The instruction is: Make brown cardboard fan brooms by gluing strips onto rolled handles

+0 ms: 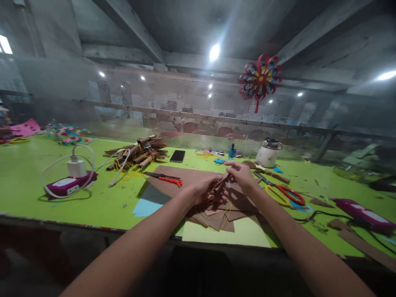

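My left hand (pixel 208 189) is closed around a small brown paper piece (pixel 220 185) above the middle of the green table. The fingers of my right hand (pixel 240 173) pinch at the upper end of that same piece. Below both hands lie brown paper sheets (pixel 227 225) with loose yellow string (pixel 213 227) across them, on a pale yellow sheet (pixel 247 238). A red cutter (pixel 170 179) rests on brown paper left of my hands. Scissors with red and yellow handles (pixel 286 194) lie to the right.
Rolled brown paper pieces (pixel 139 152) and a phone (pixel 177 156) are at the back left. A purple power strip (pixel 69 185) with a charger stands left; another (pixel 365 214) is right, with a black cable. A white bottle (pixel 267 154) stands behind the scissors.
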`<state>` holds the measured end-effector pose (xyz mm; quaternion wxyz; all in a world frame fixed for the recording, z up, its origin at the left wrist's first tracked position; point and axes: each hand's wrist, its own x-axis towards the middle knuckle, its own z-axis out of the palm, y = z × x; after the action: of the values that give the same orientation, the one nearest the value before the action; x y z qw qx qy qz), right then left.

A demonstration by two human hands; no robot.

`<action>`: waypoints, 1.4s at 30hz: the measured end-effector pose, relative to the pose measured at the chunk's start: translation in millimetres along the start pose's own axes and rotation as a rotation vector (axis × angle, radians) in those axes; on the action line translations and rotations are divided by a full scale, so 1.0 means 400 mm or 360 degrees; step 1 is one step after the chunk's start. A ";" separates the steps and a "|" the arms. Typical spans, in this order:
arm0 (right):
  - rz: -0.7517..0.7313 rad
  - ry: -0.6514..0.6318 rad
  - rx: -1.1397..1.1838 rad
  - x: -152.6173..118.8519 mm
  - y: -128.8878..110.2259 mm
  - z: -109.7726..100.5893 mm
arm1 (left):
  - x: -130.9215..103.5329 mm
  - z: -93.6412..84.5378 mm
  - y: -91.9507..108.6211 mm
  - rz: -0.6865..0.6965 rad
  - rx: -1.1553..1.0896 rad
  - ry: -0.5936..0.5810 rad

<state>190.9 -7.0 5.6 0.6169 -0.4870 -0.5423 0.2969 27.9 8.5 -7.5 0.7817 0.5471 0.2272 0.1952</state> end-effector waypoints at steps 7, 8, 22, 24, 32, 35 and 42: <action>-0.0053 0.0049 -0.0126 0.004 -0.002 0.014 | -0.010 0.004 0.009 0.0008 -0.0067 0.0070; -0.0057 0.0056 -0.0131 0.004 -0.003 0.014 | -0.011 0.003 0.009 0.0022 -0.0079 0.0069; -0.0125 -0.0169 -0.0185 -0.015 -0.003 0.024 | -0.009 0.003 0.008 0.0175 -0.0077 0.0160; -0.0113 -0.0192 -0.0178 -0.016 -0.004 0.026 | -0.010 0.003 0.008 0.0173 -0.0068 0.0167; 0.0042 -0.0161 0.0034 -0.014 -0.001 0.029 | 0.002 -0.010 0.006 0.0272 -0.0153 0.0196; 0.0160 -0.0215 0.0163 -0.018 0.007 0.032 | 0.008 -0.018 0.008 0.0358 -0.0262 0.0308; 0.0278 -0.0378 0.0154 -0.037 0.010 0.043 | 0.013 -0.038 0.010 0.0375 -0.0489 0.0597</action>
<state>171.4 -14.1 -5.0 0.5429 -0.4635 -0.5522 0.4307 23.3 24.5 -8.9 0.7716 0.3991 0.2707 0.4149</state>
